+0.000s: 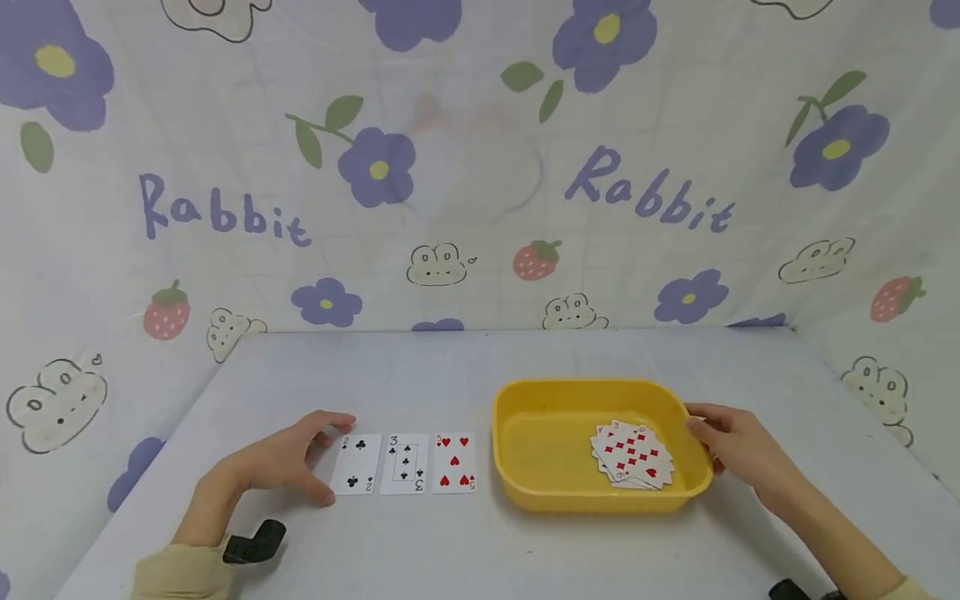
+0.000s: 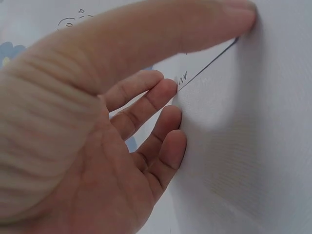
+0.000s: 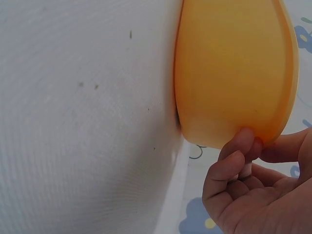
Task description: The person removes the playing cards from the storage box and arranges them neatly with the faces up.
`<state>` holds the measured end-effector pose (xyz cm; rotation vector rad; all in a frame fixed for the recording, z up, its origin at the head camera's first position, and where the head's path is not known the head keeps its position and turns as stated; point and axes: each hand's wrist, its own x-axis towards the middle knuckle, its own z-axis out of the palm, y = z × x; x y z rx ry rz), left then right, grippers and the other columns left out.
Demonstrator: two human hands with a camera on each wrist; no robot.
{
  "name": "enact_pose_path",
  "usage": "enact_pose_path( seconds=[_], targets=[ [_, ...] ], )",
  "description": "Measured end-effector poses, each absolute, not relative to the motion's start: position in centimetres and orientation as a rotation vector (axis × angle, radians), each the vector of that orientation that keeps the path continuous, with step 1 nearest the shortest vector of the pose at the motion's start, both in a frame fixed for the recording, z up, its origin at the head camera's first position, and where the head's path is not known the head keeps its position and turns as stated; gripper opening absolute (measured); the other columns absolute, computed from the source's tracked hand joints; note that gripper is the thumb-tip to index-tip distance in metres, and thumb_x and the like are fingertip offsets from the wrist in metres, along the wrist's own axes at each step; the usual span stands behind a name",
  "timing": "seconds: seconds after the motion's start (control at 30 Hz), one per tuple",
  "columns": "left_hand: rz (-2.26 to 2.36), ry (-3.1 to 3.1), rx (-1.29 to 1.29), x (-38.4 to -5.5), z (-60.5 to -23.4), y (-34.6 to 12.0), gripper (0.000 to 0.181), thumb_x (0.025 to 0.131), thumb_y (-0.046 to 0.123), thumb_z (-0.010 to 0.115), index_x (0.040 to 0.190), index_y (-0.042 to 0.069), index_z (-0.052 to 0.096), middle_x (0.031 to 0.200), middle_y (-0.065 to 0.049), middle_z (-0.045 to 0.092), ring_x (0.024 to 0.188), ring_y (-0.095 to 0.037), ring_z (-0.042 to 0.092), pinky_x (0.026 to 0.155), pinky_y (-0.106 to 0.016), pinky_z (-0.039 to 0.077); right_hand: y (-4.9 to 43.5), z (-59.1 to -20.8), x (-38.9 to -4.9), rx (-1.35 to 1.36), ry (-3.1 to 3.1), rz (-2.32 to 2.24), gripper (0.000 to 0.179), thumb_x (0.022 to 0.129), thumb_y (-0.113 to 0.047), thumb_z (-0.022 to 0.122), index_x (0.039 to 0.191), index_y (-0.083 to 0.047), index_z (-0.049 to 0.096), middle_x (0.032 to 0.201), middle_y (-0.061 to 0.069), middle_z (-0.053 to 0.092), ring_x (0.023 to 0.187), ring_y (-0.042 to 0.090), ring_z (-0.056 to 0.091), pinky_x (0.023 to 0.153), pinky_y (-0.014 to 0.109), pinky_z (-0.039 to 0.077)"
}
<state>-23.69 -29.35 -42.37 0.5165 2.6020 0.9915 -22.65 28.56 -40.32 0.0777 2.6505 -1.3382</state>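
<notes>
In the head view, my left hand is spread at the left edge of a two of clubs playing card, thumb by its near corner and fingers by its far one. The wrist view from that side shows the thumb stretched along the card's edge. To its right, a three of clubs and a five of hearts lie face up in a row. With thumb and fingers, my right hand pinches the right rim of a yellow plastic basin. Inside it lies a loose pile of playing cards, a diamonds card on top.
All this stands on a white-covered table. Behind and beside it hangs a patterned cloth with flowers, strawberries and rabbits. A black strap mount sits on the left wrist.
</notes>
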Motion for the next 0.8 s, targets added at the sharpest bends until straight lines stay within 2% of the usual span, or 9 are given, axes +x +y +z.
enact_pose_path(
  seconds=[0.3, 0.8],
  targets=[
    [1.001, 2.582, 0.497, -23.78, -42.44, -29.30, 0.098, 0.062, 0.019, 0.092, 0.146, 0.016, 0.041, 0.141, -0.003, 0.046, 0.122, -0.029, 0.042, 0.103, -0.052, 0.033, 28.39, -40.30, -22.69, 0.098, 2.640, -1.349, 0.053, 0.105, -0.023, 0.047, 0.145, 0.009, 0.037, 0.101, 0.013, 0.058, 0.074, 0.024, 0.052, 0.060, 0.030, 0.048],
    [1.010, 2.589, 0.521, -23.78, -42.16, -29.40, 0.097, 0.063, 0.023, 0.092, 0.146, 0.015, 0.042, 0.142, -0.003, 0.047, 0.122, -0.030, 0.043, 0.103, -0.052, 0.033, 28.44, -40.18, -22.66, 0.101, 2.638, -1.347, 0.053, 0.105, -0.023, 0.048, 0.145, 0.009, 0.037, 0.097, 0.011, 0.056, 0.074, 0.023, 0.051, 0.060, 0.029, 0.048]
  ],
)
